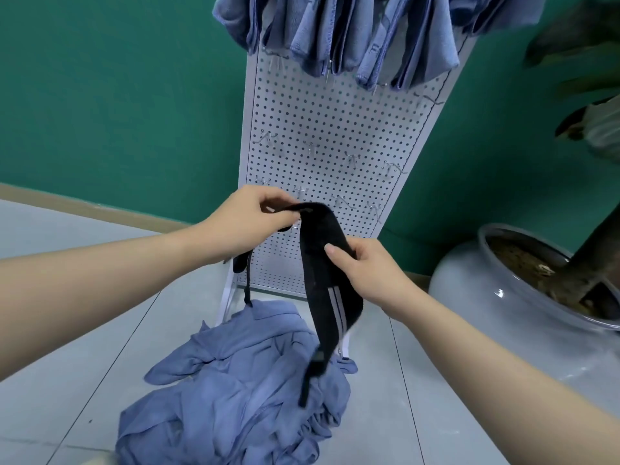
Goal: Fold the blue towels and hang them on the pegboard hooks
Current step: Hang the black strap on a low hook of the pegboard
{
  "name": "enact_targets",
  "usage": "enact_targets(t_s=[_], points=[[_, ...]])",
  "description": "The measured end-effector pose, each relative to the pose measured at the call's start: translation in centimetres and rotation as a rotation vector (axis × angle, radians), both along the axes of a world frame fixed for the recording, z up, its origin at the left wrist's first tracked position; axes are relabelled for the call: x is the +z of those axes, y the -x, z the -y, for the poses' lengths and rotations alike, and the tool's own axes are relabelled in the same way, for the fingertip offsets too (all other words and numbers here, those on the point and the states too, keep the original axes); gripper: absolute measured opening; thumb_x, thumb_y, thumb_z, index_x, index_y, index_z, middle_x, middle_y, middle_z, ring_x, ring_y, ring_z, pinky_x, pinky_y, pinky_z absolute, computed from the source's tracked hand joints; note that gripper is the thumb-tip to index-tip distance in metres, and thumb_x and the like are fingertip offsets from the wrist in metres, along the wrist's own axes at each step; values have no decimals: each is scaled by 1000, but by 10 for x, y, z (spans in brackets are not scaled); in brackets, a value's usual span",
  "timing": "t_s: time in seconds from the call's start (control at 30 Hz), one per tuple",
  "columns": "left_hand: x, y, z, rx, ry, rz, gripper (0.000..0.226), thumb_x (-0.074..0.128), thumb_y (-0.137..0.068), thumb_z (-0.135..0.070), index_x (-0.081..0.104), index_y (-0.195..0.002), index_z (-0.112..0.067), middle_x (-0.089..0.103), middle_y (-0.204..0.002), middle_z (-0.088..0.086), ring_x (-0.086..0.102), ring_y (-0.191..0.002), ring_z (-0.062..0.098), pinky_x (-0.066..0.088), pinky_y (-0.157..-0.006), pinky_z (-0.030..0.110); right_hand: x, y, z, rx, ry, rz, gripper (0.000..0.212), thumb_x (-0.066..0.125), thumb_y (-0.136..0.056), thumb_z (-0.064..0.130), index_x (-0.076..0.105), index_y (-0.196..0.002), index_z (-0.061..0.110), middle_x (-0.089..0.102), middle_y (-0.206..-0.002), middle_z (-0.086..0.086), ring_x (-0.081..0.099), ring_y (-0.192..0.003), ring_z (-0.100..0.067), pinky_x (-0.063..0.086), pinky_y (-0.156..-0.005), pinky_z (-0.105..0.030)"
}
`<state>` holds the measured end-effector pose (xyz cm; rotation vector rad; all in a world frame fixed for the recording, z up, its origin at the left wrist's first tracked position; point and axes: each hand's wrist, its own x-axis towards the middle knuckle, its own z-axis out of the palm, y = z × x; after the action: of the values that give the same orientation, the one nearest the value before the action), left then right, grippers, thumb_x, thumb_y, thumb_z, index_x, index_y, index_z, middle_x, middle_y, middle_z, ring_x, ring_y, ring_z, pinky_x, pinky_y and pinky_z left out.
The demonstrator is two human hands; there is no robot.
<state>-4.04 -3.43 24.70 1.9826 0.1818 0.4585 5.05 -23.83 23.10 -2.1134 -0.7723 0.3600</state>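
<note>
Task partly done: several folded blue cloth towels (335,31) hang at the far top of the white perforated pegboard (328,129), lower metal hooks (350,159) bare, crumpled blue towel heap (235,380) on the near floor, left hand (255,223) and right hand (365,270) pinching a black striped strap (328,283).

Both hands hold a black strap (322,260) mid-frame: left hand (250,223) pinches its top, right hand (365,273) grips lower. Blue towels (235,391) heaped on the floor below, pegboard (335,129) behind.
</note>
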Motion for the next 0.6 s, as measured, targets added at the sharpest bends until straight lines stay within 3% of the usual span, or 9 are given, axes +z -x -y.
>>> enact_targets(t_s=[0.1,0.2,0.3,0.37,0.47,0.6], points=[[2,-1,9,-60,115,7,25,61,-102,-35,66,-125,-27,71,-112,-11,69,-84,1,53,-69,16,4,-2,-3,-23,-86,-7,33,57,-104,37,71,-94,9,76,-96,-14,75,-89,-28,58,-92,-55],[-6,-4,9,7,153,57,26,48,-108,-29,65,-128,-27,67,-104,-4,63,-84,12,54,-72,26,8,-2,-7,-18,-155,36,38,55,-102,42,69,-98,6,71,-100,-22,71,-95,-40,55,-92,-62],[-12,-7,0,82,118,54,26,48,-108,-31,62,-129,-31,61,-105,-2,57,-85,13,49,-74,29,12,0,-8,-11,-192,56,35,55,-102,42,71,-99,11,72,-102,-19,72,-95,-35,54,-94,-61],[-14,-6,-7,53,137,26,27,46,-109,-35,61,-131,-35,64,-115,-8,61,-94,10,52,-85,31,14,1,-8,2,-219,30,29,55,-105,36,73,-102,12,75,-102,-15,72,-98,-33,54,-97,-59],[-12,-5,-6,-48,183,-11,37,35,-112,-40,67,-126,-30,73,-119,-10,66,-103,9,52,-97,36,15,5,-9,41,-235,-21,26,55,-107,28,73,-102,10,76,-93,-2,71,-88,-15,57,-93,-47],[-11,-9,0,-68,388,-43,51,28,-111,-48,71,-122,-22,76,-120,-5,68,-117,16,47,-109,41,13,10,-10,118,-232,-104,26,54,-108,25,74,-107,10,79,-105,-5,73,-94,-9,58,-83,-24]])
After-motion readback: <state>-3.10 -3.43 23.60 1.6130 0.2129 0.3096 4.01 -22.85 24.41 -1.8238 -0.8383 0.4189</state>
